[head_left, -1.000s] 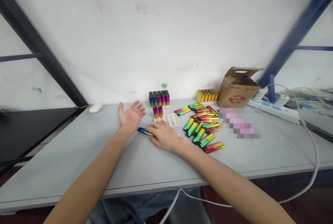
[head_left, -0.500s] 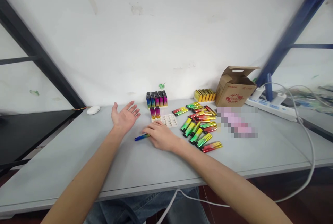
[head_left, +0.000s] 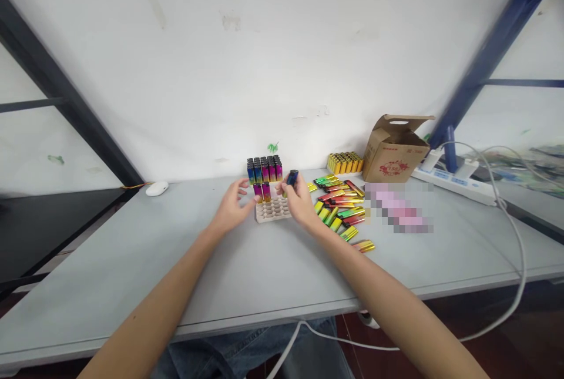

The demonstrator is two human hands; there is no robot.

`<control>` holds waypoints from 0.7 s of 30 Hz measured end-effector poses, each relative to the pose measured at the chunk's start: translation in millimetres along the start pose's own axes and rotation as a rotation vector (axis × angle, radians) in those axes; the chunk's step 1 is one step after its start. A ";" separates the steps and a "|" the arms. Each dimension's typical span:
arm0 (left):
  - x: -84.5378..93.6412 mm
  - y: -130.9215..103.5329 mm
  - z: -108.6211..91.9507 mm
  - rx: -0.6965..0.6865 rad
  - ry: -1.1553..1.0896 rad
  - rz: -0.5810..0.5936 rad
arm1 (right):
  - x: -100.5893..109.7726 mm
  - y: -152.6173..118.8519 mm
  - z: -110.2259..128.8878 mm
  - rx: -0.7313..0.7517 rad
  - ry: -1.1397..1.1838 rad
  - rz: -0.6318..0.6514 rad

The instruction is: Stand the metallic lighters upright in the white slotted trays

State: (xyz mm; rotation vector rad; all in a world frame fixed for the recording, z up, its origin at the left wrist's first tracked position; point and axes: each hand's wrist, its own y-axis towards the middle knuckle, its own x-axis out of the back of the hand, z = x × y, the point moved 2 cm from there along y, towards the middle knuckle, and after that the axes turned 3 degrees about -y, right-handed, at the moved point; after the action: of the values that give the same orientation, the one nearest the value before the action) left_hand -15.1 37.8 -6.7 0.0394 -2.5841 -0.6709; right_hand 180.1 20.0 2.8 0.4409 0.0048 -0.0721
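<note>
My right hand (head_left: 301, 200) grips a blue lighter (head_left: 292, 177) upright, its dark top showing above the fingers, over the right side of a white tray with holes (head_left: 269, 212). Two purple-and-yellow lighters (head_left: 261, 193) stand in the tray's back left part. My left hand (head_left: 232, 207) is open just left of them, fingers apart and thumb close to the nearest one; whether it touches cannot be made out. Right behind stands a full block of blue and purple lighters (head_left: 264, 170) with black tops.
Loose green, red and yellow lighters (head_left: 341, 198) lie right of the tray. Farther back are a rack of yellow lighters (head_left: 345, 163), an open cardboard box (head_left: 394, 153) and a power strip (head_left: 458, 184). A white mouse-like object (head_left: 157, 188) sits at left.
My right hand has lifted the blue lighter off the table and brought it upright over the tray. My left hand has turned from palm up and moved right, beside the purple lighters.
</note>
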 end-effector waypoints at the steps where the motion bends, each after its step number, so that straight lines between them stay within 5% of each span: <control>1: -5.2 -4.5 -5.3 -0.091 0.113 0.060 | 1.5 2.4 -1.1 -0.070 0.086 -0.020; 7: -15.4 -15.5 -21.9 -0.280 0.364 0.125 | 7.4 7.9 -1.3 -0.421 0.405 -0.031; 13: -16.0 -14.5 -17.8 -0.275 0.416 0.145 | 5.8 5.0 1.2 -0.483 0.419 0.035; 21: -22.0 -12.1 4.7 -0.032 0.166 0.295 | 6.4 4.6 -5.8 -0.549 0.504 0.229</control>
State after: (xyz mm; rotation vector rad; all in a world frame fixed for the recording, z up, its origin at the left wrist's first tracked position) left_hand 1.4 32.3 -25.5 -0.2794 -2.3544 -0.5725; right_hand 186.9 26.2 -0.5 -0.1005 0.4597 0.2631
